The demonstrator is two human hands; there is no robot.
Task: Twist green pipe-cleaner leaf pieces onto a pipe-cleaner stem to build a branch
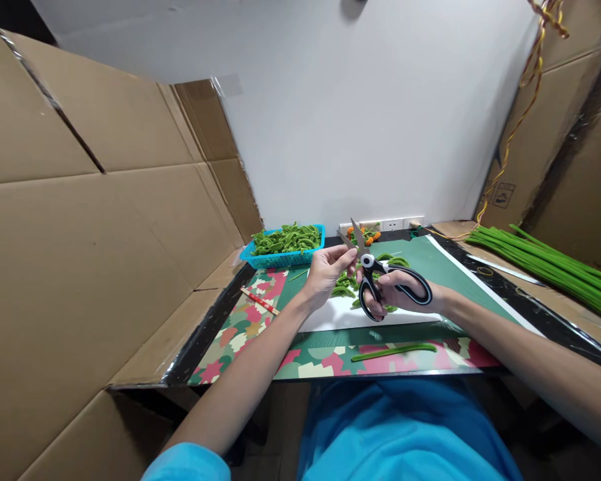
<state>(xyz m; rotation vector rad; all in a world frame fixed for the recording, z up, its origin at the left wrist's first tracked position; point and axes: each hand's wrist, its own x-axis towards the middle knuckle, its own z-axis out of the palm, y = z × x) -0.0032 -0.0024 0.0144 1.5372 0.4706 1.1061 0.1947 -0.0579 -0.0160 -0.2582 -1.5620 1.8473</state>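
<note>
My right hand (398,288) has its fingers through the black-and-white handles of a pair of scissors (367,260). The blades are spread apart and point up, away from me. Close beside the blades, my left hand (326,272) is closed in a pinch; whatever lies between its fingertips is too small or hidden to make out. Beneath both hands, several bent green fuzzy pieces (344,286), like cut pipe cleaners, lie on a white sheet (330,317). One longer green pipe cleaner (394,352) rests near the table's front edge.
A blue basket (280,259) full of looped green pieces (290,239) stands at the back left. Behind my hands are small orange fuzzy flowers (373,237). A red wrapped stick (259,300) lies left. Long green pipe cleaners (551,267) are bundled right. Cardboard walls (105,234) flank the table.
</note>
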